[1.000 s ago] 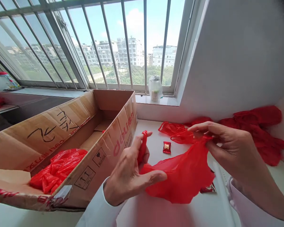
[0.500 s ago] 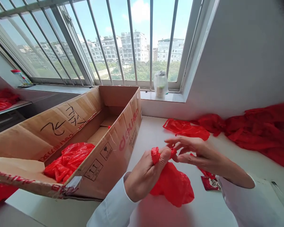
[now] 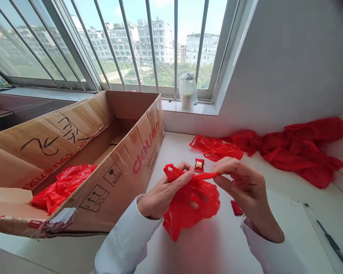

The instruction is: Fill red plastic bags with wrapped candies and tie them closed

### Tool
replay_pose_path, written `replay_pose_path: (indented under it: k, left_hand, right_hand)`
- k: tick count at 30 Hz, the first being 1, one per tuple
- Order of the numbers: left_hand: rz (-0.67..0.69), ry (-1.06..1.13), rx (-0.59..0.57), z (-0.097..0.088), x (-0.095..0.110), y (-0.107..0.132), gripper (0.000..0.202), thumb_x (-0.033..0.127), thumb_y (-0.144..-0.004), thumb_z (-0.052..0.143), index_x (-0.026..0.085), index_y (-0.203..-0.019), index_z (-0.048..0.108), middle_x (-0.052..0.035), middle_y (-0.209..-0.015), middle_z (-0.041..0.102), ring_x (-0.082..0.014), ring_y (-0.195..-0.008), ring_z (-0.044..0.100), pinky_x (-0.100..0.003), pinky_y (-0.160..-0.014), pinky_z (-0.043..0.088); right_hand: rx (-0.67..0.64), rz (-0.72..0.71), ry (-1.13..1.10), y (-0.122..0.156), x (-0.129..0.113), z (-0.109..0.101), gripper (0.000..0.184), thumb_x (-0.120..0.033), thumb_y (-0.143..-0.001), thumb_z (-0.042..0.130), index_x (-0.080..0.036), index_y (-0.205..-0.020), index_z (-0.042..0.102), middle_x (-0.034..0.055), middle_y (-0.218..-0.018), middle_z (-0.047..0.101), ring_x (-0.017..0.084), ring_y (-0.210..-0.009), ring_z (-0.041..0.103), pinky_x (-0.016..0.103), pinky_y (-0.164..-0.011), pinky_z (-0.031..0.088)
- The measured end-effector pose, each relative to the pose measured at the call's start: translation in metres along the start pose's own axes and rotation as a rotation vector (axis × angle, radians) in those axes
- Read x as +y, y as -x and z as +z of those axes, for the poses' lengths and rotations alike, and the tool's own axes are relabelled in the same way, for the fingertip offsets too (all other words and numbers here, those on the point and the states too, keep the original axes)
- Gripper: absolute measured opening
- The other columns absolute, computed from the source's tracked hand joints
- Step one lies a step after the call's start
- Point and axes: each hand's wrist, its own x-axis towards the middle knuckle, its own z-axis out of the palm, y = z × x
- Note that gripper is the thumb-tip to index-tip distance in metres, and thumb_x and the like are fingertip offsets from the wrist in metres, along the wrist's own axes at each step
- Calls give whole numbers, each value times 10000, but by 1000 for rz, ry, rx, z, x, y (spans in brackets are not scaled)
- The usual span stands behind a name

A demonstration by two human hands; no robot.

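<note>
Both of my hands hold one small red plastic bag (image 3: 188,205) above the white table (image 3: 217,247). My left hand (image 3: 162,194) is closed around the bag's gathered top, with a loop of handle sticking up above the thumb. My right hand (image 3: 242,186) pinches the other handle and stretches it taut to the right. The bag's body hangs crumpled below the left hand. A small red wrapped candy (image 3: 199,165) lies on the table just beyond my fingers. Another red packet (image 3: 236,207) peeks out under my right wrist.
A large open cardboard box (image 3: 125,167) stands at the left with tied red bags (image 3: 63,186) inside. Loose red bags (image 3: 300,150) lie in a heap along the wall at the right. A bagged jar (image 3: 187,91) sits on the window sill. A dark pen-like object (image 3: 331,243) lies at the right edge.
My hands came together at the bag's top half a second ago. Now they have moved slightly apart, pulling one handle tight between them. The camera tilted down a little.
</note>
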Motion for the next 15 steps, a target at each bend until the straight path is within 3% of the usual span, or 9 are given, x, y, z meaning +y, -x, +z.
replay_pose_path:
  k: [2, 4, 6, 7, 9, 11, 13, 15]
  left_hand:
    - [4, 15, -30, -6, 0, -1, 241, 330, -853, 633, 190, -839, 436, 23, -775, 550, -72, -634, 556, -175, -579, 461]
    - [36, -3, -115, -11, -1, 0, 274, 236, -793, 696, 179, -836, 431, 7, -789, 563, -79, -656, 541, -191, -605, 451]
    - [112, -90, -181, -12, -3, 3, 259, 170, -790, 667, 185, -815, 410, 10, -774, 554, -86, -658, 530, -197, -598, 427]
    - [164, -204, -180, -11, -4, 5, 246, 129, -780, 646, 186, -791, 407, 16, -766, 537, -85, -655, 515, -193, -588, 409]
    - [281, -564, -102, -5, -5, 10, 252, 10, -720, 594, 183, -739, 412, 31, -763, 498, -73, -637, 465, -181, -559, 366]
    - [411, -1026, -10, 3, -7, 13, 274, -77, -678, 523, 176, -717, 426, 30, -765, 471, -70, -602, 406, -184, -521, 339]
    - [598, -1454, 74, 10, -10, 14, 247, -77, -742, 465, 168, -717, 450, 7, -764, 486, -93, -594, 409, -207, -508, 363]
    - [827, -1740, 198, 13, -14, 12, 236, -36, -832, 413, 155, -716, 489, -27, -769, 526, -123, -616, 458, -235, -526, 411]
  right_hand:
    - [-266, -108, 120, 5, -10, -6, 114, -114, -843, 615, -213, -893, 637, 4, -848, 618, 122, -792, 546, 275, -747, 460]
    - [-530, -117, 210, 7, -15, -12, 86, -121, -842, 625, -200, -875, 637, 21, -886, 629, 130, -819, 543, 278, -755, 455]
    - [-639, -83, 215, 5, -13, -17, 50, -147, -841, 638, -196, -834, 636, 22, -867, 637, 132, -821, 547, 271, -749, 455]
    - [-617, -72, 176, 3, -9, -18, 40, -163, -838, 648, -199, -824, 637, 19, -852, 640, 134, -818, 554, 272, -754, 459]
    - [-453, -32, 59, -2, 1, -15, 21, -209, -858, 633, -212, -876, 643, 22, -901, 647, 145, -874, 574, 285, -813, 465]
    - [-311, 69, -44, -6, 13, -8, 151, -284, -934, 519, -232, -1022, 630, 36, -1017, 640, 152, -959, 582, 304, -883, 456]
    - [-347, 213, -100, -9, 21, 1, 294, -343, -993, 366, -244, -1152, 592, 44, -1074, 632, 153, -982, 587, 305, -879, 464]
    - [-456, 318, -129, -11, 28, 8, 356, -380, -1000, 318, -245, -1211, 572, 44, -1052, 640, 152, -937, 597, 287, -814, 482]
